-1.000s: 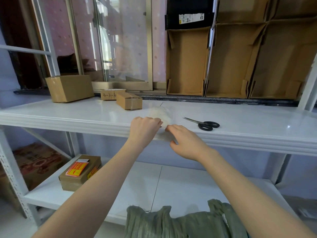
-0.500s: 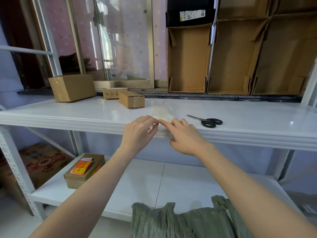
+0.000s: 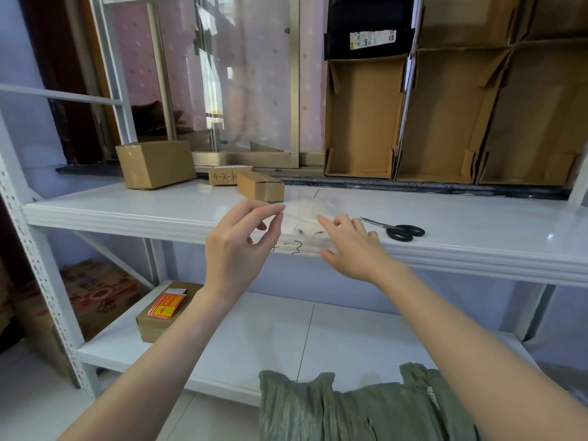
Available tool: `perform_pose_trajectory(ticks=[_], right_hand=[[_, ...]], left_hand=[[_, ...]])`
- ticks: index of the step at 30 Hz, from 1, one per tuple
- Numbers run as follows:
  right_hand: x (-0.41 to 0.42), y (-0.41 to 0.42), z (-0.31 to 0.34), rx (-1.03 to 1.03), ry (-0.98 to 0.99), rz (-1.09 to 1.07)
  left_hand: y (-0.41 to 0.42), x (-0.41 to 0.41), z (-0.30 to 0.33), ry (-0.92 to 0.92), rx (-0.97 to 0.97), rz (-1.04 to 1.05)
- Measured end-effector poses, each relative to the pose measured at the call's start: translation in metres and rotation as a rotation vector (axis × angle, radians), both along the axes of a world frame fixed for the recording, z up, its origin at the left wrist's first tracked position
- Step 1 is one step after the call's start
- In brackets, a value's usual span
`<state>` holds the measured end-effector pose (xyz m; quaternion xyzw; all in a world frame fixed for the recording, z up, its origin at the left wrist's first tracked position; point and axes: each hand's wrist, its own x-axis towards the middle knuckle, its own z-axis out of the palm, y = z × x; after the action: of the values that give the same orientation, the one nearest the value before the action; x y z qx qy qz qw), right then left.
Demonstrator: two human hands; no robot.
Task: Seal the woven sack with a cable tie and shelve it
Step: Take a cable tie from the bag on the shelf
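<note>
Clear bag [image 3: 307, 214] lay on shelf edge [image 3: 159, 221], left of scissors [image 3: 402, 232]. Left hand [image 3: 237, 249] pinched something thin, probably cable tie drawn out; right hand [image 3: 353, 246], fingers relaxed, steadied bag. Sack [image 3: 350, 409] below, unsealed.

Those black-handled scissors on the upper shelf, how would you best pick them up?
Probably by the black handle loops of the scissors, coming from the right and front. They lie flat on the white shelf with closed blades pointing left toward the right hand, so the handles are the thicker, blunt end, and the space around them is free.
</note>
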<state>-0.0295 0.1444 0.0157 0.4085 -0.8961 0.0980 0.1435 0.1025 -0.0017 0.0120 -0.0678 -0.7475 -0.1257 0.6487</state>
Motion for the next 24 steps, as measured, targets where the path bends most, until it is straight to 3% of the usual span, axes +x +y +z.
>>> perform_pose_trajectory(ticks=[4, 9, 14, 21, 24], right_hand=[[0.026, 0.006, 0.014, -0.260, 0.078, 0.134], [0.059, 0.016, 0.035, -0.403, 0.241, 0.274], [0.088, 0.039, 0.053, -0.494, 0.115, 0.284], [0.127, 0.092, 0.044, -0.780, -0.233, 0.281], [0.139, 0.118, 0.032, -0.868, -0.337, 0.280]], left_hand=[[0.012, 0.014, 0.018, 0.011, -0.008, -0.034], [0.035, 0.030, 0.045, -0.013, 0.011, -0.083], [0.061, 0.048, 0.066, -0.049, 0.065, -0.158], [0.094, 0.062, 0.048, -0.665, 0.233, -0.346], [0.112, 0.069, 0.022, -0.812, 0.225, -0.416]])
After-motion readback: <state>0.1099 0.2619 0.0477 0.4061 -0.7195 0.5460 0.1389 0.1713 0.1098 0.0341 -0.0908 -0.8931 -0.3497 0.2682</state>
